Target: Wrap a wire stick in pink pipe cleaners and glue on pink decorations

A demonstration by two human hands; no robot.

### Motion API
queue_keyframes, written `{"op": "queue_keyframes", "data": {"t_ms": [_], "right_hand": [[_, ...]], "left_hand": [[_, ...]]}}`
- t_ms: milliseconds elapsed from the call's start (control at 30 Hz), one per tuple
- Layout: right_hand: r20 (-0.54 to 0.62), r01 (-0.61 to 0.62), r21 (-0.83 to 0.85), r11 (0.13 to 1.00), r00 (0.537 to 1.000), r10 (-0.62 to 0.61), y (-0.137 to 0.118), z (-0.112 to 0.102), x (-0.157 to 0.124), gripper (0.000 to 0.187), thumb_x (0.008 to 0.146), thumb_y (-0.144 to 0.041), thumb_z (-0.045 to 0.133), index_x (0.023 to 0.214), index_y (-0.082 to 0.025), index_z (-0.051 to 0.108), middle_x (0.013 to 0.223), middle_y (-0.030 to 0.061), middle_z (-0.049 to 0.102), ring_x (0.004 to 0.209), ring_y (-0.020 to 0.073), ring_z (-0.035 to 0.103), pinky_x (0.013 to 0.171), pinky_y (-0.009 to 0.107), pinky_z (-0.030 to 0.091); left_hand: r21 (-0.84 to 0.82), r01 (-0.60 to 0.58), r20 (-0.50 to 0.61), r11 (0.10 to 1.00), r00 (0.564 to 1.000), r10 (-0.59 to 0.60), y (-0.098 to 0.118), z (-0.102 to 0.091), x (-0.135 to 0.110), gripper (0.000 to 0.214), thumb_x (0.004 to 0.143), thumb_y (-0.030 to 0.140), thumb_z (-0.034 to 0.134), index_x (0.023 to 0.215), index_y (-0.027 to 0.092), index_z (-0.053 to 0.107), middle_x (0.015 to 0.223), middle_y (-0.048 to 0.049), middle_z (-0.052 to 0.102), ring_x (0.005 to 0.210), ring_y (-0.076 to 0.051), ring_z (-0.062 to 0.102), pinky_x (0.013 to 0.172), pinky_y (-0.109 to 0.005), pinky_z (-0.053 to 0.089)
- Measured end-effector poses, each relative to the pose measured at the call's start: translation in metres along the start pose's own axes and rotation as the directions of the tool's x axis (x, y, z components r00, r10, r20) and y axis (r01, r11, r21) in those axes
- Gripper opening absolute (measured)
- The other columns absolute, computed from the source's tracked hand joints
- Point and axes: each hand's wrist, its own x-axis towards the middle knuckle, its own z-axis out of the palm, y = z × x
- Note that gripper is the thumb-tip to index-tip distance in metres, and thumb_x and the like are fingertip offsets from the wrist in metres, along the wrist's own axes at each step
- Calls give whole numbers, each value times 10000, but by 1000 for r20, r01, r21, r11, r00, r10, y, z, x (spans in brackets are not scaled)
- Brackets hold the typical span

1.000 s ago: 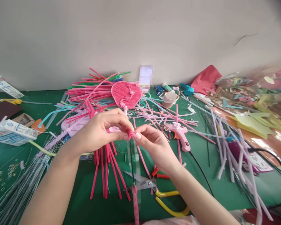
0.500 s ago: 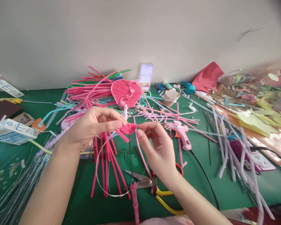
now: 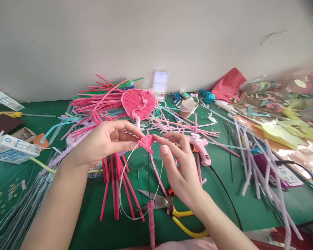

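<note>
My left hand (image 3: 104,140) pinches a small pink pipe-cleaner flower (image 3: 146,141) between thumb and fingers, above the green table (image 3: 94,229). A dark stem (image 3: 148,173) runs down from the flower to a pink wrapped end (image 3: 151,225). My right hand (image 3: 179,166) is just right of the flower, its fingertips touching it and curled loosely. A thin pale wire (image 3: 122,194) loops down below the flower.
Pink pipe cleaners (image 3: 114,187) lie under my hands. A pink heart piece (image 3: 138,103) lies farther back. Scissors (image 3: 156,202), yellow-handled pliers (image 3: 187,225) and a pink glue gun (image 3: 202,152) with black cord sit near my right hand. Cartons (image 3: 13,149) lie left, paper scraps (image 3: 284,114) right.
My hands have drawn slightly apart, and the tight pink bud has been opened into a wider flower shape. A pale wire loop now hangs below it.
</note>
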Motion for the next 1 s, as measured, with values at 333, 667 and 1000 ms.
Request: {"op": "queue_keyframes", "data": {"t_ms": [333,667,1000], "right_hand": [[636,-571,664,482,771,35,5,-9,21,411,886,-555,532,1013,-221,736,1063,92,723,1082,255,634,943,395,463],[634,-529,428,733,754,175,14,-18,50,328,867,-485,639,844,-161,692,797,48,700,759,161,654,737,288,495],[87,303,-261,916,953,-290,-6,-13,25,105,895,-277,667,845,-191,633,816,30,627,782,167,565,724,317,451]], "left_hand": [[195,-177,-173,965,962,212,8,10,-7,178,801,323,769,950,232,731,1088,-44,742,1067,-229,673,939,-330,549],[210,40,-48,977,998,-31,1,2,-1,200,758,358,776,832,185,711,775,5,731,717,-138,680,679,-211,556],[141,265,-88,954,963,-255,2,4,-1,190,754,324,765,788,167,664,664,28,641,430,-65,546,387,-163,434]]}}
